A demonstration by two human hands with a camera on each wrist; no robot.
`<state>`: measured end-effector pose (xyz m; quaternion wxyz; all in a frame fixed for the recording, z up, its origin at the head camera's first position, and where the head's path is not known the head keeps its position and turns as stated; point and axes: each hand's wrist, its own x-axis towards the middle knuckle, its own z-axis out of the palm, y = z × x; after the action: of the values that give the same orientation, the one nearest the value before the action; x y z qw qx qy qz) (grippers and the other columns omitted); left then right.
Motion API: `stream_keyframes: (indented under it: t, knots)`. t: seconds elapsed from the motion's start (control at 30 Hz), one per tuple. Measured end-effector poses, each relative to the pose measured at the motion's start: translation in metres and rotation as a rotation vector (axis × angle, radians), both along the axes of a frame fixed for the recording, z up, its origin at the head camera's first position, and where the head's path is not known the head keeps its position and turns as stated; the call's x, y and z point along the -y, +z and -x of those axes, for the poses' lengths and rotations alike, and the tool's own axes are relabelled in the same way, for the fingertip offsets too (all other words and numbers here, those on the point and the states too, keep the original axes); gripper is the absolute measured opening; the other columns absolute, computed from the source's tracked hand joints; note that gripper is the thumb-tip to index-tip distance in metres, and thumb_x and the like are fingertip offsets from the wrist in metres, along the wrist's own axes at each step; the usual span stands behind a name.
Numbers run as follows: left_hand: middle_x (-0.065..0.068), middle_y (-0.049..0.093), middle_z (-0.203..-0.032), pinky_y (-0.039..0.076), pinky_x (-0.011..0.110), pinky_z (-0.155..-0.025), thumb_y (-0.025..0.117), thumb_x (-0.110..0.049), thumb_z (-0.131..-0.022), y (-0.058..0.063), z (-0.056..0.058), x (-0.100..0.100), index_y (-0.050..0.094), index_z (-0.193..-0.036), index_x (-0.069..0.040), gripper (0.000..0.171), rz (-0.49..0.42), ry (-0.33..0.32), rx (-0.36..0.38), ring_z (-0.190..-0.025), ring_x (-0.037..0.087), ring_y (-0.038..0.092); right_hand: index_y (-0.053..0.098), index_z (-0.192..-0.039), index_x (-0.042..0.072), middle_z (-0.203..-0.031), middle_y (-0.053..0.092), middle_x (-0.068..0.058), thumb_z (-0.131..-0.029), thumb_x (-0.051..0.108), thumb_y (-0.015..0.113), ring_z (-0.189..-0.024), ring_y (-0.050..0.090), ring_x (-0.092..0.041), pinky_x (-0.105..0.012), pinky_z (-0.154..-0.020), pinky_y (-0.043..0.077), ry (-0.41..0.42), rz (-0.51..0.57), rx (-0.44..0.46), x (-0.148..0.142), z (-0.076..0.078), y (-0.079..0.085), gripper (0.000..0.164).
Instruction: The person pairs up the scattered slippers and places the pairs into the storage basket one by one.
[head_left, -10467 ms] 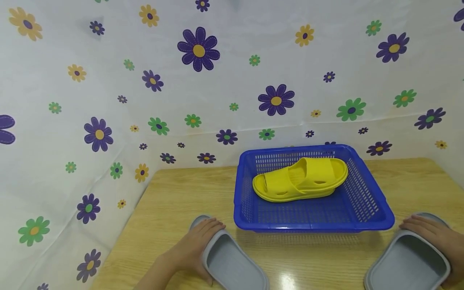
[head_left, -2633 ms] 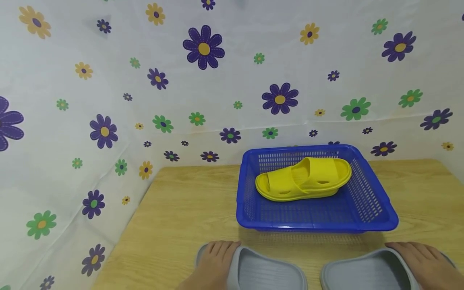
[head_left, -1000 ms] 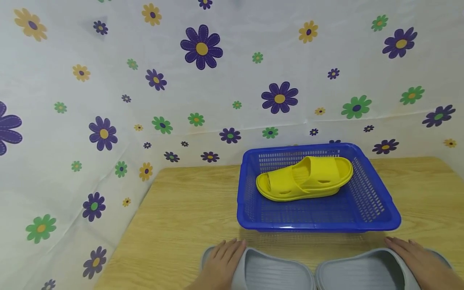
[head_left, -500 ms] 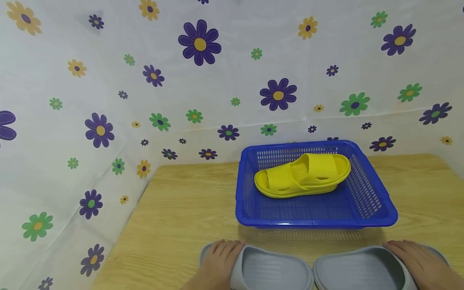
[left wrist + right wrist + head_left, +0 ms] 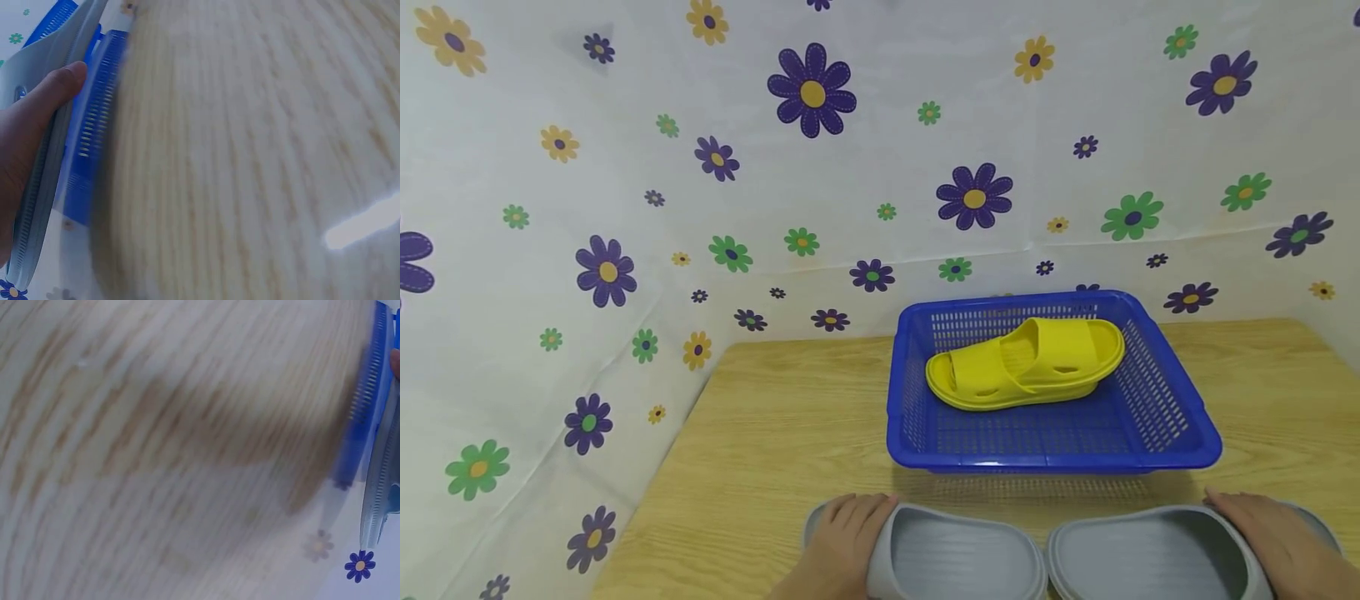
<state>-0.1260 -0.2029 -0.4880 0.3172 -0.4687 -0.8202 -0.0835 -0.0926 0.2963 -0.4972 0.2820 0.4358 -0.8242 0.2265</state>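
Low in the head view are two grey slippers, heel ends meeting or nearly so and toes pointing outward. My left hand (image 5: 838, 546) grips the left grey slipper (image 5: 966, 554) across its strap. In the left wrist view the thumb (image 5: 65, 81) lies along the sole's edge. My right hand (image 5: 1285, 537) holds the right grey slipper (image 5: 1138, 550) over its strap; the right wrist view shows only a fingertip and part of this slipper (image 5: 381, 481) at the edge. Beyond them, yellow slippers (image 5: 985, 375) lie fitted together inside a blue basket (image 5: 1052, 462).
The basket stands on a wood-grain table (image 5: 760, 425), just beyond the grey slippers. Behind and to the left hangs a white flowered cloth (image 5: 880, 167), close to the table's edges. A bright reflection (image 5: 365, 222) shows on the tabletop in the left wrist view.
Since the earliest frame both hands have turned the grey slippers sideways and brought their heel ends together. In the last half second the right hand has shifted slightly right. The yellow slippers stay put.
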Motion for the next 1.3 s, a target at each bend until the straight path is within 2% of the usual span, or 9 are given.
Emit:
stream_keyframes:
  t: [0.07, 0.2, 0.3, 0.4, 0.6, 0.8, 0.9, 1.1, 1.3]
  knots:
    - [0.012, 0.06, -0.112, 0.048, 0.042, -0.079, 0.04, -0.082, -0.075, 0.003, 0.0, 0.0, 0.053, -0.124, 0.007, 0.103, -0.009, -0.003, -0.016, -0.1, 0.022, 0.058, 0.037, -0.124, -0.025, -0.143, 0.035, 0.01, -0.063, 0.08, 0.061, -0.13, 0.026, 0.005, -0.01, -0.108, 0.013, -0.012, 0.015, -0.009, 0.002, -0.002, 0.004, 0.124]
    - [0.013, 0.061, -0.112, 0.048, 0.042, -0.079, 0.043, -0.082, -0.073, 0.009, -0.001, 0.0, 0.054, -0.124, 0.008, 0.104, -0.026, -0.013, -0.048, -0.099, 0.023, 0.059, 0.046, -0.126, -0.015, -0.121, 0.051, -0.003, -0.05, 0.085, 0.065, -0.122, 0.028, 0.004, -0.01, -0.108, 0.009, -0.199, -0.03, 0.019, 0.011, -0.017, 0.016, 0.127]
    - [0.013, 0.06, -0.114, 0.047, 0.041, -0.081, 0.043, -0.082, -0.074, 0.012, -0.003, 0.003, 0.052, -0.126, 0.007, 0.104, -0.016, -0.008, -0.021, -0.102, 0.023, 0.058, 0.05, -0.129, -0.007, -0.109, 0.054, -0.011, -0.041, 0.086, 0.067, -0.112, 0.035, -0.003, -0.01, -0.108, 0.005, -0.336, -0.083, 0.066, 0.018, -0.029, 0.026, 0.128]
    - [0.012, 0.059, -0.117, 0.046, 0.041, -0.082, 0.042, -0.082, -0.075, 0.015, -0.005, 0.006, 0.05, -0.128, 0.007, 0.104, -0.008, -0.002, 0.023, -0.104, 0.022, 0.057, 0.052, -0.13, -0.003, -0.108, 0.056, -0.013, -0.04, 0.085, 0.069, -0.102, 0.04, -0.01, -0.009, -0.106, 0.005, -0.384, -0.101, 0.098, 0.022, -0.034, 0.032, 0.127]
    - [0.013, 0.06, -0.115, 0.046, 0.042, -0.081, 0.043, -0.081, -0.075, 0.023, -0.004, 0.006, 0.052, -0.126, 0.008, 0.103, -0.04, -0.031, -0.008, -0.102, 0.023, 0.058, 0.045, -0.139, 0.01, -0.113, 0.053, -0.007, -0.043, 0.083, 0.07, -0.109, 0.034, 0.001, -0.008, -0.105, 0.003, -0.304, -0.092, 0.12, 0.014, -0.027, 0.033, 0.123]
    - [0.014, 0.06, -0.115, 0.044, 0.041, -0.083, 0.044, -0.081, -0.074, 0.033, -0.002, 0.003, 0.051, -0.126, 0.008, 0.104, -0.06, -0.041, -0.016, -0.101, 0.023, 0.058, 0.041, -0.141, 0.003, -0.133, 0.039, 0.014, -0.054, 0.08, 0.068, -0.121, 0.027, 0.01, -0.004, -0.101, 0.01, -0.097, -0.027, 0.114, -0.001, -0.008, 0.028, 0.119]
    - [0.015, 0.06, -0.114, 0.045, 0.042, -0.081, 0.046, -0.081, -0.073, 0.037, -0.003, 0.002, 0.052, -0.125, 0.009, 0.105, -0.079, -0.053, -0.031, -0.099, 0.025, 0.059, 0.041, -0.139, 0.0, -0.142, 0.029, 0.019, -0.054, 0.08, 0.068, -0.124, 0.022, 0.011, -0.004, -0.101, 0.01, -0.06, -0.017, 0.104, -0.005, -0.005, 0.028, 0.12]
    - [0.015, 0.061, -0.112, 0.046, 0.042, -0.078, 0.048, -0.081, -0.07, 0.047, -0.002, 0.0, 0.053, -0.123, 0.01, 0.106, -0.09, -0.057, -0.068, -0.098, 0.024, 0.058, 0.041, -0.139, 0.002, -0.141, 0.026, 0.02, -0.044, 0.082, 0.07, -0.121, 0.023, 0.011, -0.003, -0.098, 0.009, -0.101, -0.033, 0.11, -0.008, -0.005, 0.034, 0.128]
    - [0.015, 0.06, -0.113, 0.047, 0.045, -0.077, 0.059, -0.079, -0.065, 0.06, -0.002, -0.003, 0.05, -0.127, 0.009, 0.109, -0.1, -0.057, -0.01, -0.099, 0.026, 0.058, 0.039, -0.143, 0.012, -0.133, 0.035, 0.017, -0.036, 0.083, 0.072, -0.118, 0.021, 0.012, -0.003, -0.099, 0.007, -0.183, -0.034, 0.135, -0.007, -0.008, 0.042, 0.133]
